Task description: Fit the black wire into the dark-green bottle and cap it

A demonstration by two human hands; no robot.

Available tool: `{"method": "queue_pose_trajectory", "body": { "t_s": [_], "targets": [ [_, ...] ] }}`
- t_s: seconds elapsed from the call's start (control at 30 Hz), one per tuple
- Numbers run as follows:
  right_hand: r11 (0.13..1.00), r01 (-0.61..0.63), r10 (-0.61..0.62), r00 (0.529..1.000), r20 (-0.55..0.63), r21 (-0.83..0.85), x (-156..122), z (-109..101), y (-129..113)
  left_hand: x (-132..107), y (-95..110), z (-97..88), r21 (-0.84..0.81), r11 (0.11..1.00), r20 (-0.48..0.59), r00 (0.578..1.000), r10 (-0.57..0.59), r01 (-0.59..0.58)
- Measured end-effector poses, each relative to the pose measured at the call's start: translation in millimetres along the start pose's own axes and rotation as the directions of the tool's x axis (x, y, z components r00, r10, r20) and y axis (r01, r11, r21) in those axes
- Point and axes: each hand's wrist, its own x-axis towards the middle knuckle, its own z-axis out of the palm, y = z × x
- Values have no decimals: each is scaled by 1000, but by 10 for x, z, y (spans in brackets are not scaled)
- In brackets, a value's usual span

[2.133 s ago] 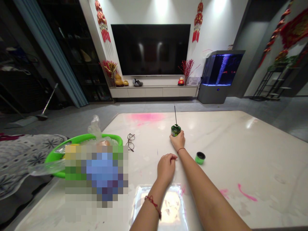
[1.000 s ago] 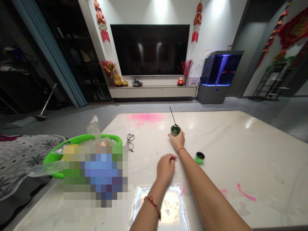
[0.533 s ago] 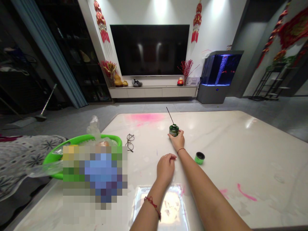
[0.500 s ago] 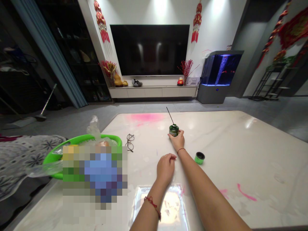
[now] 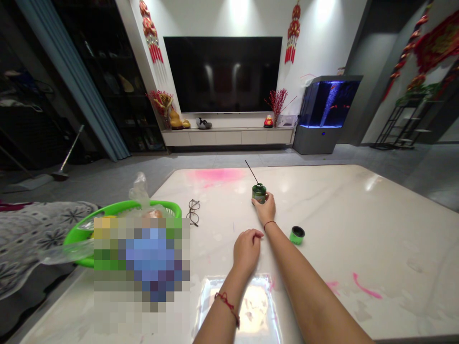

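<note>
A pale, glossy table (image 5: 340, 210) fills the lower half of the frame, with a pink smear near its far edge at upper centre and more pink marks at lower right. At top centre a large black television (image 5: 222, 74) hangs on the white wall, above a long pale cabinet (image 5: 229, 138); a blue-lit fish tank (image 5: 329, 102) stands at upper right. A bright green basket (image 5: 124, 206) sits at lower left, holding clear plastic bags, with a pixelated blue patch over its near side. From the bottom centre comes the left hand (image 5: 246, 251), lying on the table with fingers curled inward; its palm is hidden, so I cannot tell whether it is closed around anything. Just above and to the right, the right hand (image 5: 264, 206) reaches to the middle of the frame and grasps a squat dark green bottle (image 5: 258, 191) from its near right side, thumb on the left and fingers around the right. The bottle is upright, its mouth uncovered; whether its base touches the table I cannot tell. Left of both hands lie folded-out eyeglasses (image 5: 193, 212). A green cup-shaped piece (image 5: 297, 235), black inside, stands right of the right wrist. A thin black stick (image 5: 251, 171) leans from the bottle's neck toward the upper left.
</note>
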Motion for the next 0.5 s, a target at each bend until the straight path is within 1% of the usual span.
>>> {"method": "queue_pose_trajectory", "body": {
  "t_s": [0.23,0.5],
  "targets": [
    [1000,-19,20,999,31,-23,-8,-6,-1,-5,32,-22,3,1000,7,1000,-8,8],
    [999,-50,51,998,-26,15,18,5,13,3,-16,12,7,1000,-10,1000,14,-14]
  ]
}}
